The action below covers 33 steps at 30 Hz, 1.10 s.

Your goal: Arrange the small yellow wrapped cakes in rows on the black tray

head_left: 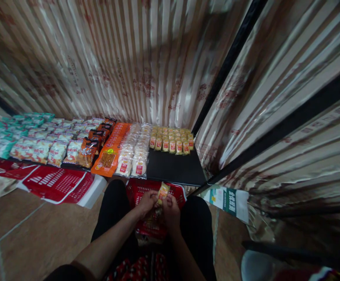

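Note:
A small gold snack packet [163,191] with an orange-red label is held between both hands, above a red plastic basket [177,191] between my knees. My left hand [146,203] pinches its left side. On its right side, my right hand [171,208] grips it with thumb and fingers. More gold packets seem to lie in the basket, though they are dim and partly hidden by my hands. Beyond, at the right end of a black shelf [172,168], similar gold packets [172,140] stand in close rows.
Left along the shelf are clear-wrapped round crackers [125,158], orange bags [107,158], brown bags [88,150], white bags [57,152] and teal bags [4,144]. Red baskets [55,183] lie below it. Black poles [228,62] and a striped curtain [146,58] border the shelf.

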Tool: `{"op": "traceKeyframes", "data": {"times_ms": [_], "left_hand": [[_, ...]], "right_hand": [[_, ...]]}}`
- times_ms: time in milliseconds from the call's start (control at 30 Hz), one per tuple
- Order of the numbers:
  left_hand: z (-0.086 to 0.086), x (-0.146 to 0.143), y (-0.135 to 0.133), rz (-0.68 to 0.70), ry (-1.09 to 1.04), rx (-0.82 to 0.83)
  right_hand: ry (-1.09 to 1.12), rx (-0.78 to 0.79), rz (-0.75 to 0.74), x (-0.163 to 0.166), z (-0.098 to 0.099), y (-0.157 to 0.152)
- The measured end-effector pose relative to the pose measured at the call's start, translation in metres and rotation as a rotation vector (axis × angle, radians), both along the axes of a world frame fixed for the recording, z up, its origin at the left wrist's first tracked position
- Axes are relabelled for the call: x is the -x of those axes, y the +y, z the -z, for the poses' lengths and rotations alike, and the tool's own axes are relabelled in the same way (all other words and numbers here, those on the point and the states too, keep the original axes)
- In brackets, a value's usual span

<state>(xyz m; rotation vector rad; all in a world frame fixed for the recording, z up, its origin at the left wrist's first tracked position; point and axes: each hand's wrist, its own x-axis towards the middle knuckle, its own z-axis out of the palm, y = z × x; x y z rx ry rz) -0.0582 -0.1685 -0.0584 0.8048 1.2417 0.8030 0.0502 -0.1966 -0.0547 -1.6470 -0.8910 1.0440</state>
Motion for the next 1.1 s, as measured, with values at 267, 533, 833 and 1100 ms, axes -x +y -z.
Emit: {"op": "traceKeyframes", "data": {"times_ms": [267, 533, 833, 1100], "left_hand": [[-0.013, -0.008, 0.004, -0.076, 0.068, -0.091], [-0.037, -0.005, 0.019, -0.015, 0.4, -0.318], [-0.051, -0.002, 0.038, 0.007, 0.606, -0.325], [-0.055, -0.005, 0.058, -0.088, 0.515, -0.34]], "right_hand": [[-0.085, -0.027, -0.009, -0.004, -0.012, 0.008], [-0.177, -0.119, -0.015, -0.004, -0.021, 0.028], [-0.321, -0.138, -0.085, -0.002, -0.033, 0.055], [-0.353, -0.14, -0.139, 0.001, -0.036, 0.086]]}}
